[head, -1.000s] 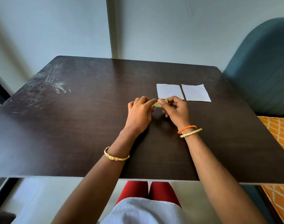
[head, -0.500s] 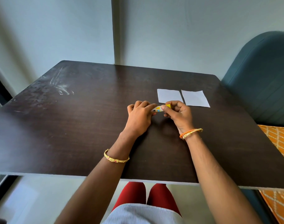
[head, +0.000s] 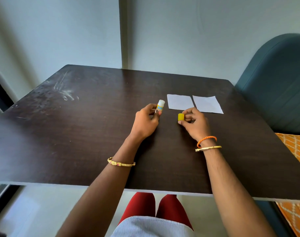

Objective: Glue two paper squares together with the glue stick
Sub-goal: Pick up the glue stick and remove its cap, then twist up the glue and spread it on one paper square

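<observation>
Two white paper squares lie flat side by side on the dark table (head: 77, 142), the left square (head: 180, 102) and the right square (head: 207, 104) almost touching. My left hand (head: 146, 121) grips the glue stick (head: 160, 106), held upright and uncapped with its white tip showing, just left of the left square. My right hand (head: 194, 123) pinches the yellow cap (head: 180, 117) between thumb and fingers, just in front of the squares.
A teal upholstered chair back (head: 279, 86) stands at the table's right side, with an orange patterned cushion (head: 296, 147) below it. Pale scuff marks (head: 65, 93) streak the far left of the tabletop. The wall rises right behind the table.
The hands were together on the capped glue stick. Now they have drawn apart: the cap is off in my right hand and the stick is in my left.
</observation>
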